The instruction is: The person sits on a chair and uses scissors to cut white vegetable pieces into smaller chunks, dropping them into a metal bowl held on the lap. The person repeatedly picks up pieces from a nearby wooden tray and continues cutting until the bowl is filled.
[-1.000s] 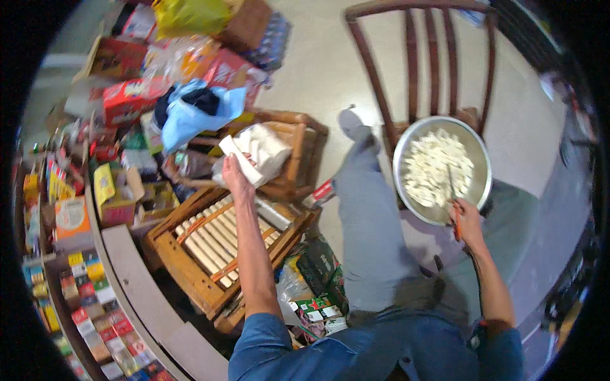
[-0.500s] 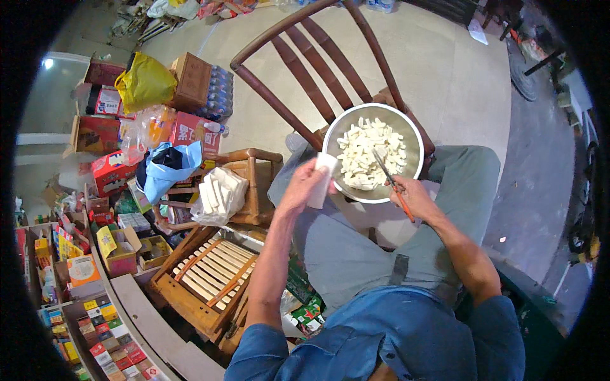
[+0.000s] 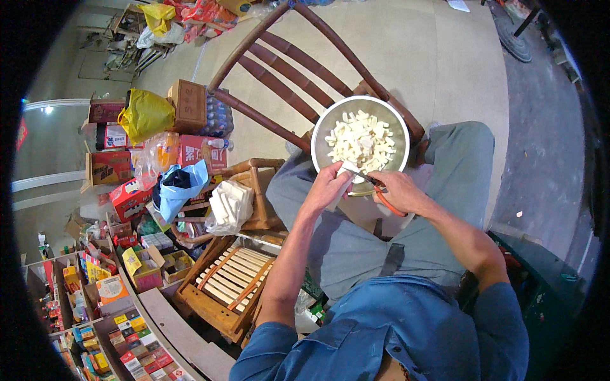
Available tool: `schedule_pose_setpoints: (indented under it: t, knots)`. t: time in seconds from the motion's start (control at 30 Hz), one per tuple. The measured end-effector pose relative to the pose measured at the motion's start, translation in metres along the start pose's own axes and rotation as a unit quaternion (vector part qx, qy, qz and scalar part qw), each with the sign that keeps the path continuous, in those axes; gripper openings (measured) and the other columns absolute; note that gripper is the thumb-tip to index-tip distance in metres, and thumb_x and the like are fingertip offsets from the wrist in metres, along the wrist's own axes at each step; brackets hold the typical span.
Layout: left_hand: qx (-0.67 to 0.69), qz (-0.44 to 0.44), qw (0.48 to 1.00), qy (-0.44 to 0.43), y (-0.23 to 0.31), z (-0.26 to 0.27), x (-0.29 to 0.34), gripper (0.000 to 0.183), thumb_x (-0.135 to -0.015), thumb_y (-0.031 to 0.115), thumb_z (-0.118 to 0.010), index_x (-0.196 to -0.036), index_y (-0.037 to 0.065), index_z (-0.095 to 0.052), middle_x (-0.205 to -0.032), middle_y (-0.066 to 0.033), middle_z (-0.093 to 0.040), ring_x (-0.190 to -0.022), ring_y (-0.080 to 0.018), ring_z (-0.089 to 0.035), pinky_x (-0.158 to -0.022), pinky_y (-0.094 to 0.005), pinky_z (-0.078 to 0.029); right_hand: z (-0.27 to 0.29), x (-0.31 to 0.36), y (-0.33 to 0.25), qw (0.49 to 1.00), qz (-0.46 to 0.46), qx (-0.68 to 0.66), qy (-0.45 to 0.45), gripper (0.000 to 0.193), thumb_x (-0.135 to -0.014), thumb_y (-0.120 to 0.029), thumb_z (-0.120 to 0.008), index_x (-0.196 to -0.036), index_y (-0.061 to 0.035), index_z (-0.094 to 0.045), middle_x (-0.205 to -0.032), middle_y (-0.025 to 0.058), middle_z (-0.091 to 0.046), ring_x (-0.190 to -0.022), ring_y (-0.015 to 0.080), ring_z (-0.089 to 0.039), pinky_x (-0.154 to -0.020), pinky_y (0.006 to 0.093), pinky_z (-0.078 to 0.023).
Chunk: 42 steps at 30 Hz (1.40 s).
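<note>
A steel bowl (image 3: 401,124) rests on the wooden chair's seat before my knees, holding a heap of short white cut pieces (image 3: 361,141) of soft-looking food. At its near rim my left hand (image 3: 329,187) is closed on a white slab (image 3: 349,167), most of it hidden by the fingers. My right hand (image 3: 400,190) grips scissors with orange handles (image 3: 388,203). Their dark blades point left and meet the slab over the bowl. To the left, a clear plastic bag (image 3: 230,219) of similar white slabs (image 3: 229,202) lies on a bamboo chair (image 3: 259,193).
The wooden chair's slatted back (image 3: 289,63) rises beyond the bowl. A slatted folding wooden chair (image 3: 222,286) stands at lower left, beside shelves of small boxes (image 3: 136,346). A blue bag (image 3: 181,187), a yellow bag (image 3: 146,117) and cartons (image 3: 189,105) are stacked at left.
My left hand has brought the slab rightward to the bowl's near edge. The scissors have swung from pointing up over the heap to pointing left at the slab. The view has shifted slightly.
</note>
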<state>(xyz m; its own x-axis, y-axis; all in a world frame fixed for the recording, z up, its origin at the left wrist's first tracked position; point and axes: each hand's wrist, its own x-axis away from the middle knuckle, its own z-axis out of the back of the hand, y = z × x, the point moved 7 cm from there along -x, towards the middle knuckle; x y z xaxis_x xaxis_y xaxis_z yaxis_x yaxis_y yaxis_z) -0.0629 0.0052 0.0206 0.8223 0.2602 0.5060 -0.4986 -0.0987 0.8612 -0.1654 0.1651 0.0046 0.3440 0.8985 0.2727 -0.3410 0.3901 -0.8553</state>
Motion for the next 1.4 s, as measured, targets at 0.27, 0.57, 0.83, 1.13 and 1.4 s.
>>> schedule_pose_setpoints:
  t: [0.27,0.57,0.83,1.13,1.4]
  knots:
    - [0.027,0.040,0.998,0.026,-0.024,0.009,-0.001,0.020,-0.107,0.020,-0.057,-0.104,0.003,-0.067,-0.077,-0.0007,-0.066,-0.064,-0.0094,-0.062,-0.059,-0.0277,-0.052,-0.017,-0.001,0.012,0.993,-0.017,-0.117,0.001,0.025,-0.088,-0.021,-0.073,-0.102,-0.0003,-0.070,-0.074,0.0131,-0.068,-0.067,0.0247,-0.064,-0.067,0.0416,-0.051]
    - [-0.014,-0.002,0.999,0.031,-0.026,0.011,0.003,0.019,-0.104,0.019,-0.063,-0.105,0.001,-0.069,-0.079,-0.0013,-0.067,-0.066,-0.0103,-0.063,-0.061,-0.0283,-0.053,-0.019,-0.003,0.012,0.992,0.107,-0.037,0.051,0.039,-0.087,-0.019,-0.074,-0.122,-0.0032,-0.069,-0.079,0.0105,-0.069,-0.067,0.0224,-0.063,-0.067,0.0379,-0.053]
    - [-0.029,0.029,0.998,0.057,-0.024,0.018,0.008,0.018,-0.099,0.017,-0.068,-0.099,-0.001,-0.071,-0.078,-0.0016,-0.069,-0.066,-0.0108,-0.064,-0.063,-0.0288,-0.053,-0.012,0.000,0.007,0.963,-0.118,-0.231,-0.074,0.038,-0.088,-0.018,-0.074,-0.122,-0.0024,-0.073,-0.073,0.0076,-0.063,-0.071,0.0144,-0.064,-0.068,0.0354,-0.053]
    - [-0.074,-0.001,0.997,0.030,-0.026,0.010,0.001,0.019,-0.093,0.018,-0.072,-0.096,-0.001,-0.072,-0.082,-0.0033,-0.072,-0.068,-0.0109,-0.066,-0.065,-0.0295,-0.054,-0.010,0.000,0.001,0.997,0.074,-0.013,0.033,0.036,-0.085,-0.021,-0.076,-0.117,-0.0037,-0.074,-0.082,0.0155,-0.073,-0.069,0.0282,-0.065,-0.070,0.0375,-0.054]
    - [-0.050,0.036,0.998,0.029,-0.020,0.018,0.006,0.015,-0.091,0.015,-0.073,-0.091,0.001,-0.077,-0.075,-0.0014,-0.073,-0.068,-0.0093,-0.066,-0.067,-0.0271,-0.052,-0.009,0.002,0.011,0.992,-0.046,-0.095,-0.074,0.038,-0.086,-0.022,-0.075,-0.120,-0.0062,-0.074,-0.083,0.0147,-0.073,-0.070,0.0253,-0.066,-0.071,0.0367,-0.055]
